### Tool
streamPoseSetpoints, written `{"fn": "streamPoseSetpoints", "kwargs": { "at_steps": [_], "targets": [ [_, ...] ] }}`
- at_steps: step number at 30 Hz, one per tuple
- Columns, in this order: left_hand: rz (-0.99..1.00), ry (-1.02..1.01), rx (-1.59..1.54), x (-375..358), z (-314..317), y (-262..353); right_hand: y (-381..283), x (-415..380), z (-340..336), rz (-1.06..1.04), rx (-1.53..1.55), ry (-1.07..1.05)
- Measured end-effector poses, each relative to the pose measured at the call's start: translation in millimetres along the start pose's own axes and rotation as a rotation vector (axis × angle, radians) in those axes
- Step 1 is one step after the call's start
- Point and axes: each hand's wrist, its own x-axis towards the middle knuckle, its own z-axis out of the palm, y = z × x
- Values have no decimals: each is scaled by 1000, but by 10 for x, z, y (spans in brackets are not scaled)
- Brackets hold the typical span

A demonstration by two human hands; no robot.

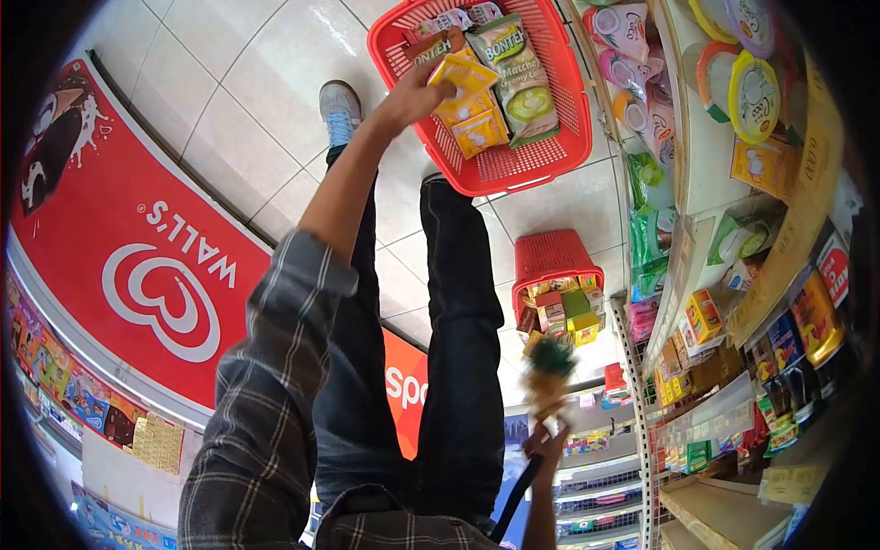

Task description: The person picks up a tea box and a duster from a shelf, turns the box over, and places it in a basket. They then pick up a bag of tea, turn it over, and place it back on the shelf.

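Red basket [576,110], left hand [414,99] holding yellow packet [469,77] over rim [532,185]; open floor [266,82] beside

My left arm [321,220] reaches forward, nearly straight, sleeve rolled near the elbow, wrist lightly bent, the fingers of my left grip [423,92] curled closed. My right grip [547,444], beside my right thigh, is closed too, its forearm [539,513] bare.

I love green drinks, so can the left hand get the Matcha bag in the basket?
Probably yes. The left hand is over the open red basket, near the Matcha bag, whose front is mostly uncovered. But it holds a yellow packet, so it may need to drop that first.
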Motion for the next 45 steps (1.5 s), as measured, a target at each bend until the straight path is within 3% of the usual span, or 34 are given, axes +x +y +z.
{"fn": "streamPoseSetpoints", "kwargs": {
  "at_steps": [2, 3, 4, 6, 9, 12, 14, 16, 20, 23, 26, 27, 29, 31, 33, 34, 37, 39, 42, 44, 45],
  "targets": [
    [-89, -90, -192, -457, -14, 203, -614, -51, 107, -325, -42, -129],
    [-84, -157, -456, -773, 26, 495, -1087, -185, 289, -524, -60, -212],
    [-85, -223, -725, -1027, 78, 743, -1560, -351, 470, -453, 146, -356],
    [-233, -414, -959, -1224, 41, 835, -1758, -387, 758, -570, 153, -521],
    [-343, -459, -1155, -1411, 84, 982, -1801, -387, 1223, -787, -41, -659],
    [-404, -439, -1266, -1516, 5, 1033, -1952, -339, 1606, -802, -171, -683],
    [-403, -448, -1317, -1545, -44, 1047, -2129, -226, 1621, -735, -188, -546],
    [-406, -456, -1373, -1570, -90, 1090, -2185, -15, 1571, -993, -51, -427],
    [-429, -424, -1211, -1607, -284, 1295, -2251, -110, 1334, -717, 384, -61],
    [-402, -418, -1071, -1489, -389, 1206, -2098, -283, 1524, -490, 855, -171],
    [-401, -436, -963, -1461, -394, 1253, -2146, -632, 1899, -419, 708, -398],
    [-402, -453, -935, -1456, -378, 1314, -2137, -609, 2028, -180, 985, -619],
    [-389, -445, -844, -1494, -320, 1439, -2202, -662, 2315, -247, 958, -693],
    [-370, -362, -669, -1547, -292, 1577, -2296, -768, 2520, -520, 719, -447],
    [-344, -205, -417, -1600, -299, 1673, -2390, -821, 2549, -583, 682, -350],
    [-340, -211, -401, -1609, -309, 1668, -2429, -861, 2541, -615, 658, -303],
    [-318, -225, -452, -1585, -287, 1638, -2416, -819, 2534, -963, 455, -46],
    [-304, -222, -597, -1523, -253, 1542, -2366, -873, 2418, -990, 357, 60],
    [-310, -267, -825, -1397, -324, 1413, -2169, -1061, 2232, -980, 372, -61],
    [-274, -270, -867, -1413, -368, 1415, -1883, -920, 2117, -1153, 118, -181],
    [-303, -343, -1042, -1394, -430, 1023, -2042, -1120, 2091, -1031, -77, -232]
  ]
}}
